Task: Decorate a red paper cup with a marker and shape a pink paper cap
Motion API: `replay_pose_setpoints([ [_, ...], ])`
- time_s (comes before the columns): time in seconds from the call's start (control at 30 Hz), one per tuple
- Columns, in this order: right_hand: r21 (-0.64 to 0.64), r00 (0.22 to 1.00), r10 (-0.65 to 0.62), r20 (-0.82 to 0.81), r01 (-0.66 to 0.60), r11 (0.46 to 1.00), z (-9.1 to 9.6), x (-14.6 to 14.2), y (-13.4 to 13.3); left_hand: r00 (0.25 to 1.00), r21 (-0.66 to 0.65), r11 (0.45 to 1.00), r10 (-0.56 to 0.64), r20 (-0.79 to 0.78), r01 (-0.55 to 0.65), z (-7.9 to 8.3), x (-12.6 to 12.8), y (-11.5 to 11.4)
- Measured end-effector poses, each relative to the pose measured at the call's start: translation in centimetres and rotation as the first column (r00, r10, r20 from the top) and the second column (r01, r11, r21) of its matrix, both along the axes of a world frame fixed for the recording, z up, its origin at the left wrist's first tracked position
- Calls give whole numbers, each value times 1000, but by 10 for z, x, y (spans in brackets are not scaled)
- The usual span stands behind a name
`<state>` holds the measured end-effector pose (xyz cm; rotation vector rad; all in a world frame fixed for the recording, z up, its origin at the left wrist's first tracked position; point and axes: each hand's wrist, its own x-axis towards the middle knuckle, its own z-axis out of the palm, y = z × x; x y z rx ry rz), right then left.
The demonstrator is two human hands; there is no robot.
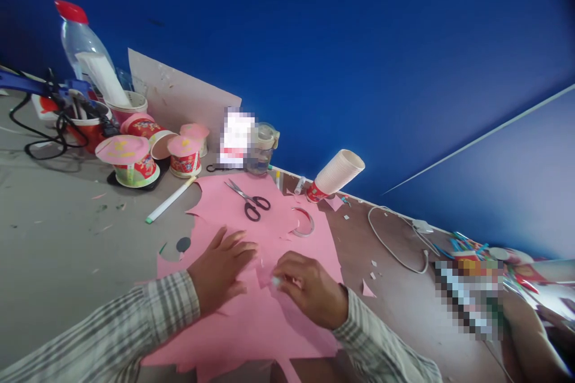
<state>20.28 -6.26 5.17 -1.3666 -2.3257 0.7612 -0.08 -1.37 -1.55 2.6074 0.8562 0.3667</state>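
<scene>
The pink paper (251, 329) lies flat on the near part of the table (67, 251), its edges cut ragged, with both hands on it. It looks thin, light and limp. It would likely slide on the smooth top and crease or tear if pulled, so it is best pinned under a flat palm and lifted by an edge or a cut flap. The left hand (222, 269) rests on the sheet palm down, fingers straight and spread, gripping nothing. The right hand (309, 290), just to its right, is curled, thumb and forefinger pinched on a small white stub (275, 280) that meets the paper beside a raised flap (263, 275); what the stub is I cannot tell. Farther off on the sheet lie scissors (250, 198) and a curved band (304, 221). At far left stand pink-capped cups (135, 161), with a marker (171, 200) beside them and a bottle (90, 54) behind. To the right a cup stack (339, 172) lies tipped, and a white cable (395, 245) loops
</scene>
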Motion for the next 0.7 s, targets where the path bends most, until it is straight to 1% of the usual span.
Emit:
replay_pose_setpoints([
  [0.07, 50, 997, -51, -54, 54, 997, 2, -2, 8, 1000, -5, 1000, 8, 5, -8, 0, 0, 0],
  [0.17, 83, 998, -61, -24, 63, 995, -8, -9, 21, 1000, -33, 999, 12, 10, -12, 2, 1, 1],
  [0.27, 72, 999, -47, -5, 47, 996, -23, -15, 26, 1000, -66, 998, -5, 17, 6, 5, 2, 0],
  [0.37, 43, 999, -26, 20, 25, 999, -29, -15, 20, 1000, -66, 998, -5, 12, 6, 5, 1, 0],
  [0.47, -31, 993, 37, 110, -34, 999, -21, -11, 9, 1000, -28, 1000, -2, -2, 2, 3, 1, 0],
  [0.53, -99, 980, 106, 171, -90, 991, -8, -6, 3, 1000, -6, 1000, -1, -3, 1, 2, 0, 0],
  [0.6, -139, 977, 137, 161, -115, 984, 6, 0, 0, 1000, 3, 1000, 0, 5, 0, 0, 0, 0],
  [0.63, -136, 986, 117, 121, -100, 986, 13, 2, 0, 1000, -1, 1000, -1, 9, 1, 0, 0, 0],
  [0.7, -71, 999, 27, 36, -24, 997, 21, 4, 4, 1000, -16, 1000, -4, 19, 4, -1, 0, 0],
])
